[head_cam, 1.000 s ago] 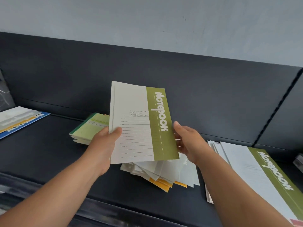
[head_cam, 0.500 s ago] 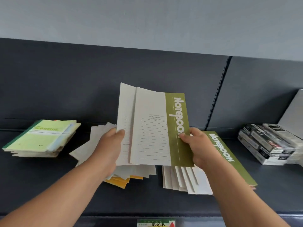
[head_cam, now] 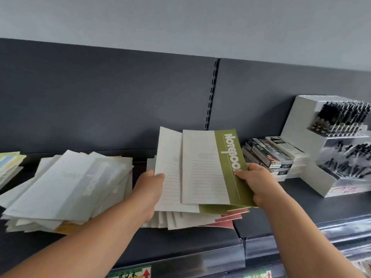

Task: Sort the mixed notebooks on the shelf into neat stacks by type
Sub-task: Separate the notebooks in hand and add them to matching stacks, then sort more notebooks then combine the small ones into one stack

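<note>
Status: sort approx. half done, my est. L hand (head_cam: pixel 149 189) grips the lower left of a white lined notebook (head_cam: pixel 168 157), thumb on top, fingers hidden behind. R hand (head_cam: pixel 259 183) pinches the green-band notebook (head_cam: pixel 208 167) at its lower right, thumb on the band, fingers under. The two overlap, tilted up, held just above the fanned stack (head_cam: pixel 186 218) mid-shelf.

That stack: green-band type near the top, but pink covers (head_cam: pixel 226 221) show at its btm right, so not one type, and edges not squared. Left of it: big loose pile (head_cam: pixel 68 189), pale covers w/ yellow at the btm, askew, looks unsorted. Far left: pale green stack (head_cam: pixel 10 161), looks grouped, partly out of view. Shelf (head_cam: pixel 200 243) also holds boxes (head_cam: pixel 269 155) and a pen rack (head_cam: pixel 331 147) at right, not part of the job.

Left to do: set these two down, work thru the big pile, square all edges.
</note>
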